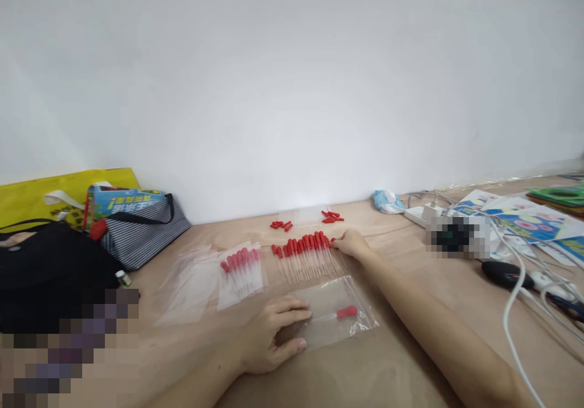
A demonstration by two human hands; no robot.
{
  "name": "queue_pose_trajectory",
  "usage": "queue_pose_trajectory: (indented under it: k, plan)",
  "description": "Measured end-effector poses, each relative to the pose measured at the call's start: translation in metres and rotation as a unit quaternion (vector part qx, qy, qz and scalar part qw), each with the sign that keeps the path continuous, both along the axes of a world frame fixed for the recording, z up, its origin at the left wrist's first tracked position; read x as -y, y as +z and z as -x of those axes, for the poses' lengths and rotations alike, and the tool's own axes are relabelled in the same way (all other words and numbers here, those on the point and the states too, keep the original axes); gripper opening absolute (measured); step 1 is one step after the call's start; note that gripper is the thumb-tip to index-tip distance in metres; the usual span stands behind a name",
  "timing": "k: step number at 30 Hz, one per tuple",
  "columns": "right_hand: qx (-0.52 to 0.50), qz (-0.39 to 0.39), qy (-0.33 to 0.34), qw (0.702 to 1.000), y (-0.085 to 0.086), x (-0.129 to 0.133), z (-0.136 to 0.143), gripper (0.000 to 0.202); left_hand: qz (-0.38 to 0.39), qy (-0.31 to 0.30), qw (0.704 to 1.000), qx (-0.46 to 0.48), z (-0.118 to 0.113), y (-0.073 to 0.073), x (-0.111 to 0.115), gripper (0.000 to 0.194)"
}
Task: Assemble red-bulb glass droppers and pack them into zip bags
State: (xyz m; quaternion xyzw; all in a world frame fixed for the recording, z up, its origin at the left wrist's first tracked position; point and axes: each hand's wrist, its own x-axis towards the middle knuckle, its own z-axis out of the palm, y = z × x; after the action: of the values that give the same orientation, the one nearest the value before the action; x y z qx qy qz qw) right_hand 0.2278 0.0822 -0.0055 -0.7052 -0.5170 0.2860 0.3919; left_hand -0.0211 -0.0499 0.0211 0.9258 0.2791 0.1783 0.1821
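My left hand (278, 335) lies on the left end of a clear zip bag (328, 329), thumb and fingers apart. Inside that bag is one dropper with a red rubber bulb (347, 312). Farther off, my right hand (352, 244) has its fingertips closed on the red bulb of a dropper (335, 243) at the right end of a row. The row of glass droppers (305, 256) lies side by side, bulbs away from me. Left of it, a bag stack (241, 274) holds several red-bulbed droppers.
Flat clear bags (189, 286) lie at left. Loose red bulbs (332, 216) and a clear bag are near the wall. A striped bag (141, 231) and small bottle (123, 278) stand left. Blue-white crumpled packaging (387, 201), white cables (513, 311) and printed sheets (524, 222) are right.
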Motion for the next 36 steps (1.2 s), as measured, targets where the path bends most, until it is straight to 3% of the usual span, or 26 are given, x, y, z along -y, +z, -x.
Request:
queue_pose_trajectory:
  k: [5, 9, 16, 23, 29, 32, 36]
  plan:
    - [-0.094, -0.012, 0.002, 0.995, 0.004, 0.008, -0.012, 0.025, 0.027, 0.007, 1.000, 0.000, -0.002, 0.001, -0.001, 0.034]
    - [-0.195, -0.068, 0.001, 0.979, 0.004, 0.036, -0.032, 0.015, 0.026, 0.011, 1.000, 0.000, -0.002, 0.001, -0.002, 0.031]
    - [-0.339, -0.145, 0.003, 0.929, -0.009, 0.088, -0.039, 0.047, 0.030, 0.008, 0.999, -0.022, -0.004, 0.005, -0.003, 0.029]
    - [-0.378, -0.126, -0.013, 0.917, -0.007, 0.099, -0.026, 0.042, 0.014, 0.018, 1.000, 0.000, -0.002, -0.003, -0.004, 0.028]
    - [-0.436, -0.084, -0.033, 0.895, -0.007, 0.115, -0.014, 0.034, 0.016, 0.019, 1.000, 0.005, -0.003, -0.001, -0.003, 0.031]
    - [-0.450, -0.059, 0.001, 0.891, -0.005, 0.123, -0.009, 0.035, 0.020, 0.024, 0.999, 0.008, -0.004, 0.000, -0.002, 0.034]
    - [-0.397, -0.013, 0.114, 0.911, -0.004, 0.127, -0.010, 0.035, 0.027, 0.039, 0.999, -0.003, -0.004, 0.000, -0.003, 0.038]
